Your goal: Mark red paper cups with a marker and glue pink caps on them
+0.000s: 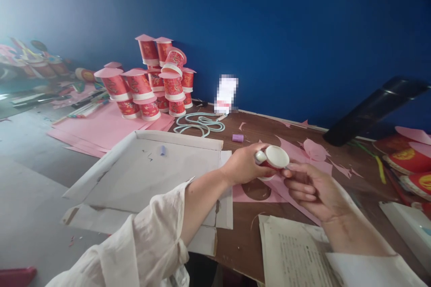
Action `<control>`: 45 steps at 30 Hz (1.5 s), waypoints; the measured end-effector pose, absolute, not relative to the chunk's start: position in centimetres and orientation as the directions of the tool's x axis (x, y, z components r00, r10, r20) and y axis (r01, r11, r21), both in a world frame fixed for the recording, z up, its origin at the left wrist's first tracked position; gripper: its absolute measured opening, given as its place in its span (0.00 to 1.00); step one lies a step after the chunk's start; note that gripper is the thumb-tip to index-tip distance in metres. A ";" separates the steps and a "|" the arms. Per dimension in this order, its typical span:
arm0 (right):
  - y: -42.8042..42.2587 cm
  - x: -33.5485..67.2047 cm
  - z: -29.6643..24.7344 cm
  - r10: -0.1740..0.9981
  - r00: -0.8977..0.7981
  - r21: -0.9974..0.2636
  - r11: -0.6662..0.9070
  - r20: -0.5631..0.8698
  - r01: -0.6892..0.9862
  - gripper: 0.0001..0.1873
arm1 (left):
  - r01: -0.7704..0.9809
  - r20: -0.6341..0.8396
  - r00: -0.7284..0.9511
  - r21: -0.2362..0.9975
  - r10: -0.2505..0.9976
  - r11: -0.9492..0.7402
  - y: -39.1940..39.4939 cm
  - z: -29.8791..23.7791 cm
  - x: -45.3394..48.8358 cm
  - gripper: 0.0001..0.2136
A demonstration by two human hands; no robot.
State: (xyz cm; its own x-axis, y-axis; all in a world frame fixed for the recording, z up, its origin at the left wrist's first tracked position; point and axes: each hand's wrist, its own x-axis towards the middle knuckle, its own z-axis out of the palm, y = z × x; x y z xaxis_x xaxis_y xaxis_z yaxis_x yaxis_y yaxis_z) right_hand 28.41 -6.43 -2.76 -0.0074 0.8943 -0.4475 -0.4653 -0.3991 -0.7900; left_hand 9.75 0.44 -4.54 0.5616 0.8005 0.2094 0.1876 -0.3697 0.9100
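One red-and-white paper cup (277, 157) is sitting between two hands above the brown table (242, 242), its round white end facing the camera. The left hand (240, 166) is gripping it, thumb and bent fingers curling around the side, and one glossy pale knob (260, 157) is showing beside it. The right hand (305, 188) is touching the cup's edge, thumb and forefinger nearly meeting, other fingers half curled; I cannot tell whether they are pinching it. At least a dozen stacked red patterned cups (116, 85) are standing in tiers, several wearing pink paper tops (109, 73), one tilting. One shallow white cardboard tray (114, 179) is holding one small pale-purple cylinder (163, 150). One deeper purple cylinder (237, 138) is lying near one looped pale-blue cable (188, 121). One pink sheet (281, 196) is showing a round cut-out, and one black cylindrical bottle (367, 112) is slanting by the blue wall (286, 31).
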 end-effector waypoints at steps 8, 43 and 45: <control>-6.8 28.3 -2.6 0.881 0.020 -0.758 -0.395 -0.473 -0.518 0.12 | 0.180 0.358 0.557 0.829 0.750 -0.530 0.0 -4.3 9.6 0.25; -7.7 27.9 -3.1 0.910 -0.073 -0.665 -0.351 -0.408 -0.660 0.15 | 0.255 0.569 0.621 0.504 0.539 -0.825 -0.3 -4.9 9.4 0.24; -7.7 28.0 -3.1 0.901 -0.064 -0.642 -0.355 -0.430 -0.680 0.14 | 0.252 0.576 0.615 0.505 0.539 -0.826 -0.3 -4.9 9.5 0.24</control>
